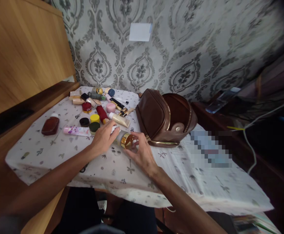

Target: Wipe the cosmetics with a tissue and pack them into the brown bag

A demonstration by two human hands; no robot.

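Observation:
My right hand (143,154) grips a gold-lidded jar (126,140) on its side, fingers and thumb around the shiny lid. Its pale, frosted body points toward my left hand (103,139), whose fingers are closed around a small white object (114,129), mostly hidden. Just beyond that hand lie a cream tube (120,120) with a white cap, a dark green-lidded jar (94,127) and a yellow-lidded jar (94,118). A purple-and-white tube (76,131) lies to the left. Right of my hands stands a brown cosmetic bag (154,113), unzipped with its flap open.
Several cosmetics crowd the back left, including a pink jar (111,107) and a red-lidded jar (86,107). A reddish-brown bottle (50,126) lies near the left edge of the patterned tablecloth (122,188). A wooden cabinet (27,45) borders the left; a cable (251,148) hangs right.

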